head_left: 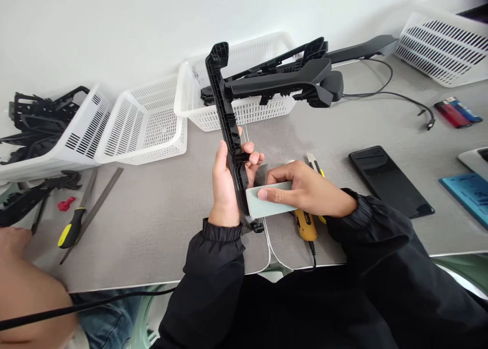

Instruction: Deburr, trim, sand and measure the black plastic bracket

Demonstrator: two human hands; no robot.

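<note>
My left hand point(225, 186) is closed around a long, narrow black plastic trim part point(225, 116) with ribs and clips along it, held tilted above the table. Between thumb and fingers my right hand point(305, 188) grips a pale green flat rectangular block point(271, 201). The block's left edge meets the lower end of the trim part; whether it presses on it I cannot tell. Beneath my right hand lie a yellow corded tool point(305, 226) and a utility knife point(313, 162), both partly hidden.
Black parts overhang a white basket point(198, 116) behind my hands. More white baskets point(143, 155) stand left. Files point(93, 211) lie near a co-worker's hand point(14, 239). A black phone point(391, 181), lighters point(457, 112) and a cable point(404, 95) lie right.
</note>
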